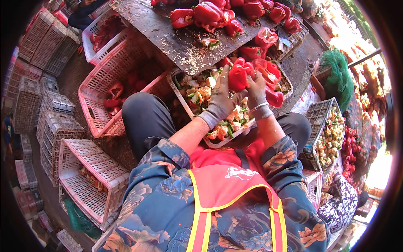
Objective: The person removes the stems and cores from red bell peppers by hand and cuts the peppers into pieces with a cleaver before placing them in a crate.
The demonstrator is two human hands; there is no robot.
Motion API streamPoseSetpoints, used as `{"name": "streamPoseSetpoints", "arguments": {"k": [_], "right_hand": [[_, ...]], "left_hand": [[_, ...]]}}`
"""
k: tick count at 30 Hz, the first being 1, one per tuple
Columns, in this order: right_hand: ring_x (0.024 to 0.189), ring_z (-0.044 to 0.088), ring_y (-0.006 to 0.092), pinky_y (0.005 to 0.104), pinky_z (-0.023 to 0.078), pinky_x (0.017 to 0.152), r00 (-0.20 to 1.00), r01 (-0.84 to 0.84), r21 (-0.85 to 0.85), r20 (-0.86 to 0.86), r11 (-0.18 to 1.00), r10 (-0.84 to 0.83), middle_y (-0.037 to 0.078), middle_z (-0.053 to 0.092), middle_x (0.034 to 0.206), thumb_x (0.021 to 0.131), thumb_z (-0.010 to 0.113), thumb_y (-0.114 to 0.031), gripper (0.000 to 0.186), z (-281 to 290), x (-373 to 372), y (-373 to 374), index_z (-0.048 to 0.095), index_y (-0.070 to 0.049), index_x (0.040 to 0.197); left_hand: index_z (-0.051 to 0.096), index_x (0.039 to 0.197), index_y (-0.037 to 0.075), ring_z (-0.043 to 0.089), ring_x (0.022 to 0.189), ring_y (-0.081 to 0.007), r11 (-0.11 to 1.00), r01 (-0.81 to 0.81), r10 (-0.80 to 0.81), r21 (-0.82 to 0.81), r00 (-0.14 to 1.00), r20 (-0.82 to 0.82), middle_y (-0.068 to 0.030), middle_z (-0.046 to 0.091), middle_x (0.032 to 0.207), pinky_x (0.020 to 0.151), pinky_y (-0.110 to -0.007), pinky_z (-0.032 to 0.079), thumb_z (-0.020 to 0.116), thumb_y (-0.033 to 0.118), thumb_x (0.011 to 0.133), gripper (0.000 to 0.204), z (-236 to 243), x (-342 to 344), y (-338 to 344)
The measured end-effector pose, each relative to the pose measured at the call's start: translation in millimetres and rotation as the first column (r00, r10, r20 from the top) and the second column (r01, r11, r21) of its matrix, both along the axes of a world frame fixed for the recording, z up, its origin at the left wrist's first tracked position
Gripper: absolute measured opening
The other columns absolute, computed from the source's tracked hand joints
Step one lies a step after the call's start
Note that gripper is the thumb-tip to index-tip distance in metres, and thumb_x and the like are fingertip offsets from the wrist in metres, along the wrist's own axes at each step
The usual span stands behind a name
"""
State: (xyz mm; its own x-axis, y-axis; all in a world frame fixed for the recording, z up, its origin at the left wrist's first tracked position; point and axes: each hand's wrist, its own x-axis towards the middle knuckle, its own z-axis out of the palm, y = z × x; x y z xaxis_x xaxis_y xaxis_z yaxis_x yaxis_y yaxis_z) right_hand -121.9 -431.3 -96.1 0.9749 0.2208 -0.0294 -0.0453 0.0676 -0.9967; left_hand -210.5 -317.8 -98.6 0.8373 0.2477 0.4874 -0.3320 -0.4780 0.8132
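Both my hands wear grey gloves and hold one red bell pepper (238, 77) between them. My left hand (221, 97) grips its left side, and my right hand (257, 91) presses on its right side. They hover over a white tray (228, 139) on my lap, filled with pepper cores, seeds and green stems. More cut red pepper pieces (268, 71) lie in the tray's far end. Whole red peppers (208, 14) are piled on a dark board (168, 38) sprinkled with seeds just beyond.
A pink crate (105, 101) with a few red pepper pieces stands at my left knee. Another pink crate (90, 180) lies lower left, and grey crates (54, 122) are stacked further left. A grey basket of scraps (325, 138) and a green net bag (338, 73) stand to the right.
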Motion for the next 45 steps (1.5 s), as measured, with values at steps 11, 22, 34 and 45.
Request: {"name": "streamPoseSetpoints", "arguments": {"k": [11, 22, 34, 45], "right_hand": [[0.096, 0.066, 0.0231, 0.0341, 0.05, 0.088, 0.891, 0.145, -0.238, 0.454, 0.96, -0.022, 0.015, 0.067, 0.103, 0.085, 0.074, -0.023, 0.052, -3, -19, 7, 0.051, 0.0, 0.126], [0.057, 0.06, 0.0098, 0.0231, 0.046, 0.047, 0.946, -0.06, 0.203, -0.301, 0.977, 0.121, 0.002, 0.065, 0.078, 0.09, 0.057, -0.014, 0.019, 10, -27, -13, 0.063, -0.004, 0.106], [0.043, 0.053, 0.0072, 0.0188, 0.038, 0.034, 0.668, -0.016, 0.441, -0.663, 0.897, 0.338, 0.0, 0.062, 0.063, 0.093, 0.054, -0.029, 0.019, -11, -12, -32, 0.062, -0.014, 0.083], [0.113, 0.058, 0.0214, 0.0327, 0.054, 0.089, 0.944, -0.325, 0.046, -0.04, 0.945, 0.326, 0.011, 0.052, 0.133, 0.083, 0.075, -0.038, 0.084, 7, -50, -22, 0.03, -0.011, 0.148]], "left_hand": [[0.053, 0.11, 0.001, 0.06, 0.092, -0.0374, 0.964, -0.242, 0.255, -0.111, 0.959, 0.123, -0.019, 0.059, 0.098, 0.081, -0.043, 0.047, 0.059, 0.018, 0.094, 0.023, -13, 19, 4], [0.06, 0.103, 0.009, 0.059, 0.067, -0.0071, 0.511, -0.06, -0.342, -0.858, 0.901, -0.267, 0.0, 0.064, 0.082, 0.057, -0.023, 0.049, 0.064, 0.021, 0.093, 0.015, 10, 15, 31], [0.046, 0.136, 0.004, 0.05, 0.123, -0.0338, 0.837, 0.109, -0.17, 0.536, 0.983, 0.067, -0.0174, 0.052, 0.132, 0.104, -0.044, 0.037, 0.079, 0.025, 0.073, 0.074, 51, -3, 44], [0.056, 0.107, 0.004, 0.064, 0.097, -0.0354, 0.908, 0.198, -0.057, 0.371, 0.932, -0.357, -0.0182, 0.067, 0.1, 0.084, -0.045, 0.05, 0.081, 0.035, 0.068, 0.056, 2, -1, 27]]}}
